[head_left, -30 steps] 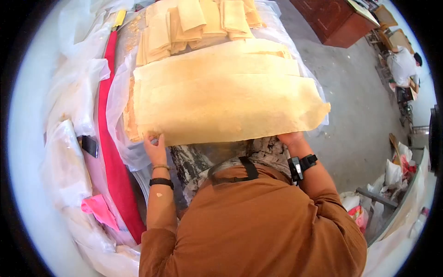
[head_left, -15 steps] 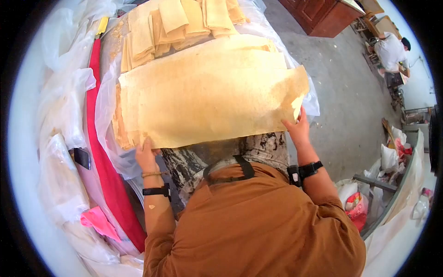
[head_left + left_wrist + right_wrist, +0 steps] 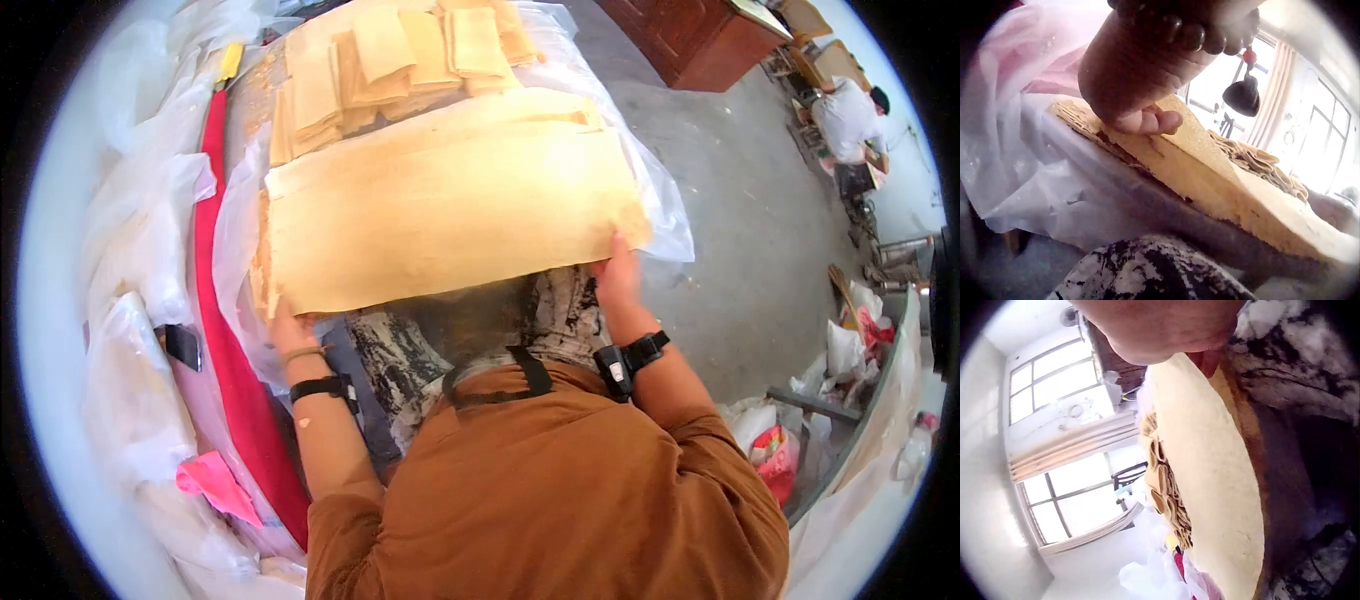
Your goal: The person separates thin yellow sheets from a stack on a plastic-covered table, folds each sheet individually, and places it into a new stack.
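Observation:
A wide, thin, pale-yellow tofu sheet (image 3: 450, 220) lies over a stack of similar sheets in front of me, its near edge toward my lap. My left hand (image 3: 292, 326) pinches the sheet's near left corner. In the left wrist view the left hand's fingers (image 3: 1154, 120) curl at the sheet's edge over the stack's layered side (image 3: 1166, 165). At the near right corner my right hand (image 3: 620, 278) grips the sheet, fingertips on its upper face. In the right wrist view the sheet (image 3: 1210, 456) bows away from that hand, and some fingers are hidden behind it.
Folded sheets (image 3: 380, 50) stand in bundles at the table's far side. Clear plastic (image 3: 660, 200) hangs round the stack. A red strip (image 3: 225, 270) runs along the left, beside a phone (image 3: 183, 347) and a pink cloth (image 3: 218, 485). Another person (image 3: 848, 120) sits far right.
My right hand left the near edge, came up at the sheet's lifted right corner and drew it in and down. The sheet now lies flatter. The left hand stayed at its corner.

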`<move>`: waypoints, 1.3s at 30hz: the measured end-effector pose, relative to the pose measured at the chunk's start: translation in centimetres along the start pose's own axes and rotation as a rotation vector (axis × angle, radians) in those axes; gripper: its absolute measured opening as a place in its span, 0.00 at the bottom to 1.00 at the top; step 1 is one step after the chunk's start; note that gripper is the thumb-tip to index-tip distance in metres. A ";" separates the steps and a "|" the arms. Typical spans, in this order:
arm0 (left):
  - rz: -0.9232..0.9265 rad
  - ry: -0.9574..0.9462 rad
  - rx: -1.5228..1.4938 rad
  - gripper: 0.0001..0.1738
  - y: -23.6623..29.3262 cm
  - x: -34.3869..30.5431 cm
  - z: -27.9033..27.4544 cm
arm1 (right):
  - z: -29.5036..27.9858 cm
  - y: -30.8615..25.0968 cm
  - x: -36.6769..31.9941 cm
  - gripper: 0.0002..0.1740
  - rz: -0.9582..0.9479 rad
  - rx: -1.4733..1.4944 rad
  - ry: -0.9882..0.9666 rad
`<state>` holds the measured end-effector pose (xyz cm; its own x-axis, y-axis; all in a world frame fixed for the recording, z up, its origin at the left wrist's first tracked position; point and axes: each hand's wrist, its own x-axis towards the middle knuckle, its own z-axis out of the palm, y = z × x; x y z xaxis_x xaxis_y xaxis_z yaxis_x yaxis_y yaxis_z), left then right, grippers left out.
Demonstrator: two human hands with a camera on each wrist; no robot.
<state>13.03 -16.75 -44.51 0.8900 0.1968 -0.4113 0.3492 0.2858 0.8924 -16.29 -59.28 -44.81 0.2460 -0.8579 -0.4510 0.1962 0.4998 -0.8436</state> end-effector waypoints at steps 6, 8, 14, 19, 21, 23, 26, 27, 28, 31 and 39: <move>0.031 -0.020 0.041 0.18 -1.4 -1.7 1.9 | 7.0 -5.5 -2.2 0.16 -0.504 -0.523 -0.267; 0.091 -0.022 0.064 0.19 -1.2 -2.9 2.7 | 11.6 -5.8 -7.4 0.15 -0.525 -0.763 -0.415; 0.111 -0.090 0.077 0.17 0.1 -4.7 2.8 | 20.7 4.4 -12.7 0.21 -1.107 -1.070 -0.913; 0.041 -0.130 0.099 0.17 -0.1 -4.8 1.9 | 23.4 9.9 -16.0 0.24 -1.064 -1.222 -1.152; 0.027 -0.134 0.100 0.18 0.0 -5.0 1.6 | 24.1 11.1 -16.5 0.25 -1.061 -1.191 -1.166; 0.023 -0.140 0.080 0.18 0.8 -5.5 1.3 | 24.7 11.7 -16.7 0.25 -1.114 -1.160 -1.164; -0.026 -0.182 0.082 0.19 1.1 -5.4 0.5 | 25.3 11.9 -17.2 0.24 -1.219 -1.182 -1.220; -0.039 -0.170 0.075 0.19 1.2 -5.5 0.3 | 25.3 12.3 -17.2 0.25 -1.223 -1.241 -1.289; -0.051 -0.158 0.065 0.19 1.2 -5.4 0.4 | 25.4 12.5 -17.0 0.25 -1.229 -1.300 -1.359; -0.103 -0.147 0.083 0.18 2.1 -5.9 1.2 | 24.9 12.4 -17.6 0.25 -1.187 -1.192 -1.319; -0.110 -0.424 0.127 0.17 0.9 -8.5 2.0 | 22.7 11.3 -16.1 0.19 -1.144 -1.191 -1.326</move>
<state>6.33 -20.06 -39.82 0.8777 -0.2369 -0.4166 0.4584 0.1612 0.8740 3.57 -37.12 -40.50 0.9508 0.1891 0.2453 0.2916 -0.8133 -0.5035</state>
